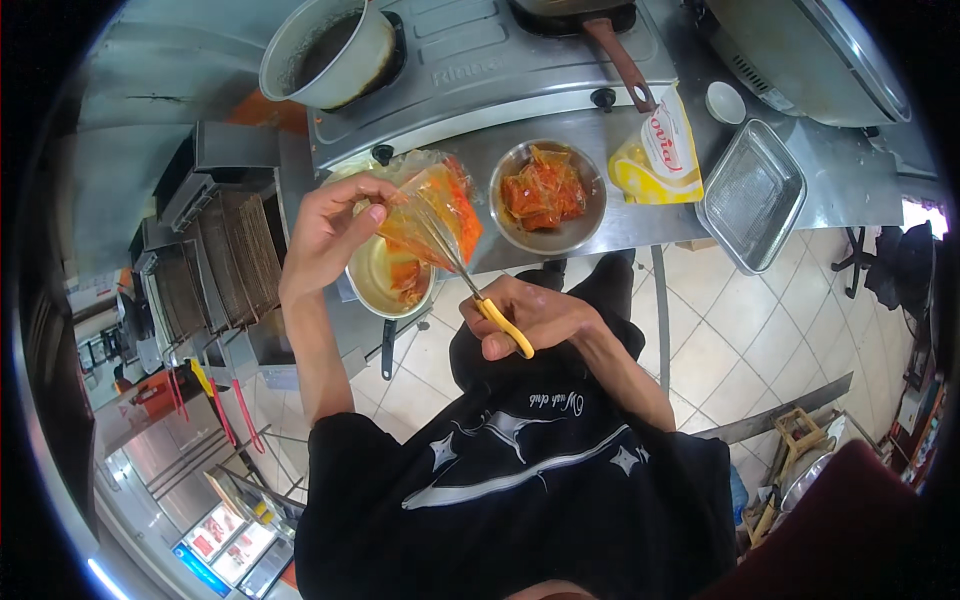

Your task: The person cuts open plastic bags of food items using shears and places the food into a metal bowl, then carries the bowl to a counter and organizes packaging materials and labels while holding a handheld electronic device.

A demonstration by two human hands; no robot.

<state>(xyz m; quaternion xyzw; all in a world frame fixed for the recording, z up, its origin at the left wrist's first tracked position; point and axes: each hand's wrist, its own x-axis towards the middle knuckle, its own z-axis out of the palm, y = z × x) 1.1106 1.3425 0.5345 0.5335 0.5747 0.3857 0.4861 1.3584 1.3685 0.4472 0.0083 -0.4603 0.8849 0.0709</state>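
My left hand [330, 225] pinches the top of a clear plastic bag [435, 210] holding orange-red sauce, raised above a small metal bowl [385, 275] with some orange contents. My right hand [530, 315] grips yellow-handled scissors [470, 280], whose blades point up and left into the bag. To the right on the steel counter stands a second metal bowl [548, 195] piled with several orange sauce packets.
A yellow-and-white pouch [660, 150], a small white cup [725, 102] and a rectangular metal tray [752, 195] lie to the right. A gas stove [480, 60] behind carries a white pot [330, 50] and a red-handled pan [620, 60]. Tiled floor lies below.
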